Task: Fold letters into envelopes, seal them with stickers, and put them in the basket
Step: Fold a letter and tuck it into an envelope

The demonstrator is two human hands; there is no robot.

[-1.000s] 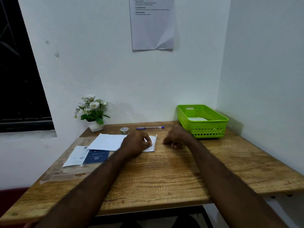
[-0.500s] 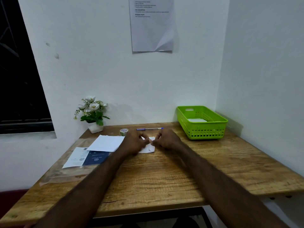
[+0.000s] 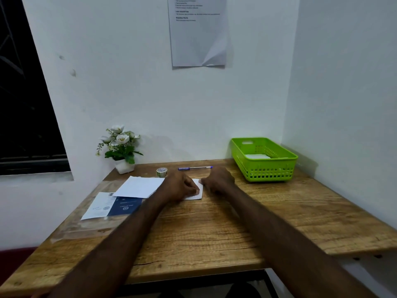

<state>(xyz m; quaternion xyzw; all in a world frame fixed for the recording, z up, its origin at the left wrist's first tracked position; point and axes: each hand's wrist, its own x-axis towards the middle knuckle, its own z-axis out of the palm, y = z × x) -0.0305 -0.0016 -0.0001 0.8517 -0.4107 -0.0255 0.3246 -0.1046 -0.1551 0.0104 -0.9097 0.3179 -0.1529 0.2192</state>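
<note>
Printed sheet (image 3: 197, 32) taped on wall, top centre of frame: several lines of small print with two bolder headings, all too small and blurred to read. Dark blue booklet (image 3: 125, 206) on desk (image 3: 214, 229), left of centre: pale round emblem and short lines of lettering, illegible. White slip (image 3: 100, 206) just beside it carries a round stamp-like mark and faint print, also unreadable.

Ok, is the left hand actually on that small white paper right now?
Touching. The head view shows the left hand lying on the small white paper, fingers curled on its top with no gap.
</note>
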